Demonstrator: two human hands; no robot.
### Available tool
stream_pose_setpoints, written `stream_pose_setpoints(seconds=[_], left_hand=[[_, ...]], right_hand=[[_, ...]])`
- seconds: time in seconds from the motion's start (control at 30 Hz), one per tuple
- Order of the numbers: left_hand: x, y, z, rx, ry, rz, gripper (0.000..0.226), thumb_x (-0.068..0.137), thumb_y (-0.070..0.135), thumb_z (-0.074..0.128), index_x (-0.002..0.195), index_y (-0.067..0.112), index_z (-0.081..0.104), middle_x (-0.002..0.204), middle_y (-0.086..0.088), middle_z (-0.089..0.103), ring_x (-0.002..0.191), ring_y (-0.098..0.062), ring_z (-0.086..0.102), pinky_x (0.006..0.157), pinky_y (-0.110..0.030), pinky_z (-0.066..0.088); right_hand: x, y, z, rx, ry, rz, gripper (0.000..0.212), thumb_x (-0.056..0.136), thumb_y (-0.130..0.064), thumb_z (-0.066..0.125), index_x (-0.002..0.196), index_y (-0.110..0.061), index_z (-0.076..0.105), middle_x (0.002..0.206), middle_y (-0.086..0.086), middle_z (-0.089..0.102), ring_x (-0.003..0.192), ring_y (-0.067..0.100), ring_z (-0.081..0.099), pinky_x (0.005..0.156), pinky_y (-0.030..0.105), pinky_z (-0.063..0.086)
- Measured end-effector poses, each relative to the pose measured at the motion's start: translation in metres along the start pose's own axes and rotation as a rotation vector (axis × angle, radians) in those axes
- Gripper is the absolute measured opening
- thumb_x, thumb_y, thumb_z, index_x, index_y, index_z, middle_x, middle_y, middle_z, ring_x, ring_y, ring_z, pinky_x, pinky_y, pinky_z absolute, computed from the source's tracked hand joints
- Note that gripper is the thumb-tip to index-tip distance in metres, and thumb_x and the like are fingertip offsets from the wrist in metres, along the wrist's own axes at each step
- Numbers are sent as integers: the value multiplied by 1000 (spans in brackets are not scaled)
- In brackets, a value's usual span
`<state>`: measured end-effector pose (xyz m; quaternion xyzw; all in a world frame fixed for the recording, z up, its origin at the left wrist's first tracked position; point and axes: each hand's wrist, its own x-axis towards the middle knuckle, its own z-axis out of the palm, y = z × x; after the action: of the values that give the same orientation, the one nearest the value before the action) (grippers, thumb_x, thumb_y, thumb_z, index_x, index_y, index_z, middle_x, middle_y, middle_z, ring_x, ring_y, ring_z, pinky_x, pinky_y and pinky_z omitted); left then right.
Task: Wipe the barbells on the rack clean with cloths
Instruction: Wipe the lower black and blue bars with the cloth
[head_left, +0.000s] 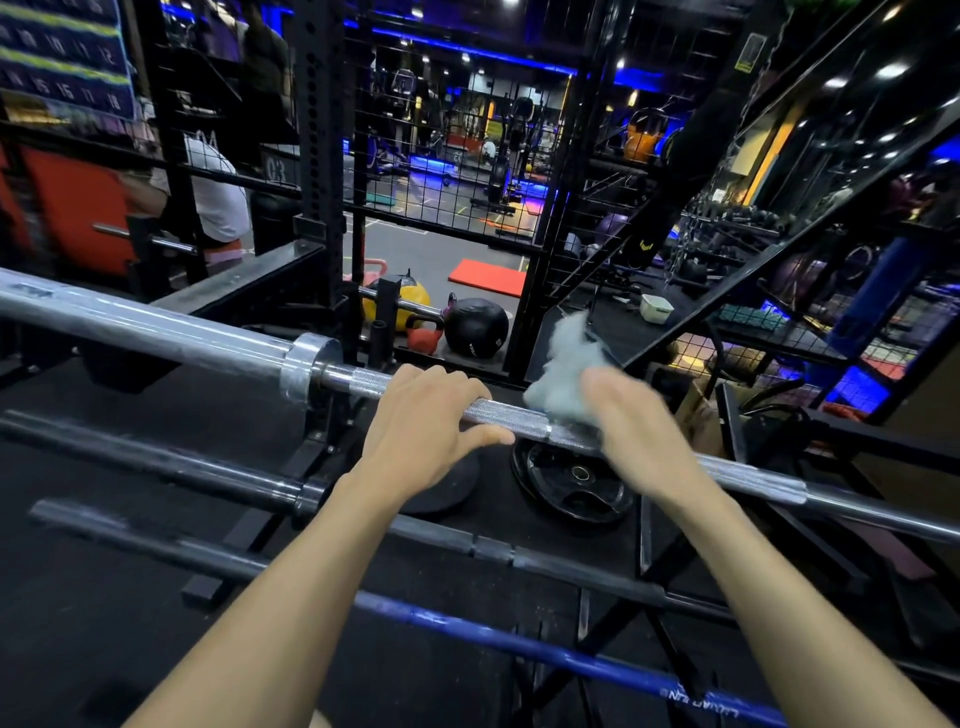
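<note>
A silver barbell (171, 332) lies across the top of the rack, running from upper left to lower right. My left hand (426, 421) is wrapped over its knurled shaft just right of the collar. My right hand (639, 436) is blurred and presses a pale grey cloth (563, 371) against the shaft a little further right. Below lie a dark barbell (156, 462), a second dark barbell (234, 558) and a blue barbell (519, 642), each on a lower level of the rack.
Black weight plates (571, 488) lie on the floor under the bars. Behind the rack stand a red kettlebell (423, 338), a black medicine ball (475, 327) and a yellow ball (400, 299). A black upright post (319, 156) and wire mesh rise beyond. A person sits at far left.
</note>
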<state>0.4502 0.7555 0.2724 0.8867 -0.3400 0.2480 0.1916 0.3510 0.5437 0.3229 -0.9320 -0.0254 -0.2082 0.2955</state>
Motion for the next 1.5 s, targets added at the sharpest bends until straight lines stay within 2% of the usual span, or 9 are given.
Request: stream_pose_setpoints(seconds=[0.1,0.33,0.57,0.77,1.0,1.1,1.27,1.4,1.5], left_hand=[[-1,1,-2,24,3,4,44,90,61,50,117,30,67,94,13,64,89,-14,54,91,-31,32],[-1,-1,0,50,66,20,61,84,81,37,83,24,58,67,14,43,66,-15,43,77,-36,41],[-2,-3,4,2,54,23,71,85,86,31,105,30,70,84,15,64,79,-12,54,87,-35,41],[-1,2,5,-32,71,4,61,83,78,41,104,28,71,82,13,65,78,-15,55,86,-37,42],[-2,5,-3,64,16,-46,25,79,36,65,73,28,43,63,14,33,67,-16,40,80,-36,42],[-3,-3,2,58,44,-13,18,82,45,73,87,30,63,73,13,58,74,-16,51,82,-35,41],[-3,2,4,33,84,16,59,82,78,46,99,28,72,76,13,62,74,-15,55,80,-36,43],[-3,5,9,51,85,5,37,84,57,66,105,28,71,83,12,65,80,-16,56,84,-35,40],[-4,8,10,58,135,11,17,84,41,67,80,29,57,69,14,47,67,-15,44,77,-35,43]], right_hand=[[-4,1,15,-485,-333,-171,41,106,-50,31,135,-28,49,121,-8,61,110,18,58,88,44,48],[10,-9,32,-652,-169,-121,32,109,-45,16,91,-23,30,74,-1,52,77,39,59,72,46,48],[-15,17,13,-629,-171,-255,44,104,-44,28,135,-27,53,100,-4,64,86,26,61,74,42,49],[-3,-1,17,-702,-216,-207,27,109,-42,28,99,-20,40,83,-5,56,76,29,60,72,41,41],[22,-36,46,-580,-345,-196,28,109,-48,24,96,-24,31,83,-9,47,81,32,60,75,47,49],[13,-19,24,-540,-373,-155,24,108,-47,27,96,-28,34,87,-13,46,89,28,60,80,46,48],[-8,6,-1,-480,-363,-119,13,108,-40,35,96,-42,31,90,-15,48,82,12,46,79,40,44],[2,-9,14,-548,-326,-130,21,108,-41,34,94,-26,38,92,-6,55,88,24,56,81,44,46],[16,-26,35,-552,-361,-119,26,109,-45,28,95,-24,35,92,-6,53,90,26,57,78,43,46]])
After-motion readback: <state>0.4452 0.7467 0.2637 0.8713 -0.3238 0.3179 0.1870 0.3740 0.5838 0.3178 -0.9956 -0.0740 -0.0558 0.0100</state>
